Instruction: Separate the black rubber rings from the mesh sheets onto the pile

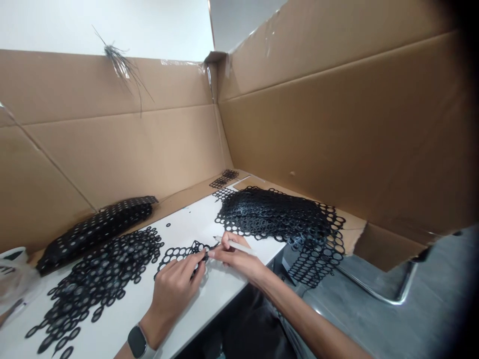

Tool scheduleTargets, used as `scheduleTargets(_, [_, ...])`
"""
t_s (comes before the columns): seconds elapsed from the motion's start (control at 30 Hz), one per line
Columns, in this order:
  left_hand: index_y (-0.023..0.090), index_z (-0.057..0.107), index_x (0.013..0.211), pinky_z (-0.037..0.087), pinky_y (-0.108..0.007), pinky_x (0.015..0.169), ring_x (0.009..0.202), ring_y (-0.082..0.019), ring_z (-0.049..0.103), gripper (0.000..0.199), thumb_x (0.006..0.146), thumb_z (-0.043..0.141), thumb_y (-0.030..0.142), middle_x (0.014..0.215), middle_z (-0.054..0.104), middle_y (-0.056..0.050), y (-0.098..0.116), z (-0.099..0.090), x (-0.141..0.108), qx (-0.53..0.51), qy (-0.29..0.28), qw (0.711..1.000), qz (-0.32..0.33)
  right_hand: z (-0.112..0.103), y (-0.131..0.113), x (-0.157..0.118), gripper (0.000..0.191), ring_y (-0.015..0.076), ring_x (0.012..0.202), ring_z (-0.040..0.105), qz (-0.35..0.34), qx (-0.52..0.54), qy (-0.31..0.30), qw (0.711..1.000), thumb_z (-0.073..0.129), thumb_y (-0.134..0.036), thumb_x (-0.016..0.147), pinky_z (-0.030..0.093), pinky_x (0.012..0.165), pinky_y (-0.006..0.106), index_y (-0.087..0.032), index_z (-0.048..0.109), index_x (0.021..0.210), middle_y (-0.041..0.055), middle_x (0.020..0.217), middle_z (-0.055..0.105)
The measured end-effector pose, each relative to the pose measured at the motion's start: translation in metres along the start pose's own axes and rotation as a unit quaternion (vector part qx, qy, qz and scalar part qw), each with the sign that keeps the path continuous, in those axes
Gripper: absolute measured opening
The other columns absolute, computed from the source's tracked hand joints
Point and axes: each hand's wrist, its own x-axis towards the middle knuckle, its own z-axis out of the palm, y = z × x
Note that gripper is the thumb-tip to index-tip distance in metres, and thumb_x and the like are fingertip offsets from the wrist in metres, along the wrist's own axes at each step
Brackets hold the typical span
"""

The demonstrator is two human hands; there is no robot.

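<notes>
My left hand (175, 283) is closed, with thumb and index finger pinching the edge of a small linked piece of black rings (174, 254) on the white table. Its wrist bears a watch (137, 341). Close beside it, my right hand (239, 259) holds a slim white pen-like tool (242, 247) with a dark, pointed tip aimed left. The right thumb and index fingertips also meet at the same edge of the ring piece. What exactly lies between the fingertips is too small to make out.
Loose black rings (101, 271) are heaped at left, before a rolled black perforated bundle (101, 227). A large pile of linked ring mesh (273, 212) overhangs the table's right edge. Cardboard walls (329, 119) enclose the back and right. Dark strands (121, 62) hang on the back panel.
</notes>
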Motion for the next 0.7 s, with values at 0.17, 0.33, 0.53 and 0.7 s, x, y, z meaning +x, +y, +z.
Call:
scheduleTargets(0.17, [0.016, 0.071, 0.123, 0.051, -0.035, 0.070, 0.072, -0.017, 0.079, 0.017, 0.110, 0.060, 0.015, 0.100, 0.087, -0.003, 0.000, 0.000, 0.000, 0.007, 0.009, 1.000, 0.005, 0.001, 0.000, 0.000, 0.064, 0.0099, 0.058, 0.055, 0.008, 0.013, -0.012, 1.000, 0.103, -0.046, 0.066, 0.038, 0.056, 0.022, -0.022, 0.044, 0.077, -0.0021, 0.073, 0.073])
scheduleTargets(0.33, [0.016, 0.071, 0.123, 0.050, -0.034, 0.070, 0.071, -0.017, 0.078, 0.016, 0.109, 0.061, 0.015, 0.098, 0.086, -0.003, 0.000, -0.001, -0.001, 0.006, 0.009, 1.000, 0.006, 0.000, 0.004, 0.001, 0.064, 0.0104, 0.059, 0.059, 0.017, 0.025, -0.017, 0.999, 0.104, -0.041, 0.064, 0.041, 0.058, 0.022, -0.022, 0.044, 0.077, 0.0005, 0.078, 0.078])
scheduleTargets(0.53, [0.016, 0.070, 0.118, 0.052, -0.035, 0.073, 0.072, -0.017, 0.079, 0.012, 0.110, 0.061, 0.016, 0.097, 0.086, -0.002, -0.002, 0.001, -0.003, -0.014, 0.012, 1.000, 0.005, -0.001, 0.008, 0.001, 0.062, 0.0159, 0.073, 0.073, 0.008, 0.045, -0.014, 0.999, 0.105, -0.036, 0.065, 0.053, 0.068, 0.025, -0.021, 0.046, 0.077, 0.0027, 0.082, 0.080])
scheduleTargets(0.7, [0.016, 0.069, 0.113, 0.053, -0.035, 0.072, 0.071, -0.018, 0.078, 0.009, 0.110, 0.061, 0.017, 0.093, 0.085, -0.002, -0.002, 0.002, -0.004, -0.026, 0.010, 1.000, 0.000, -0.002, 0.011, 0.001, 0.060, 0.0176, 0.075, 0.076, -0.001, 0.053, -0.021, 0.998, 0.104, -0.035, 0.066, 0.056, 0.069, 0.026, -0.021, 0.047, 0.078, 0.0043, 0.084, 0.081])
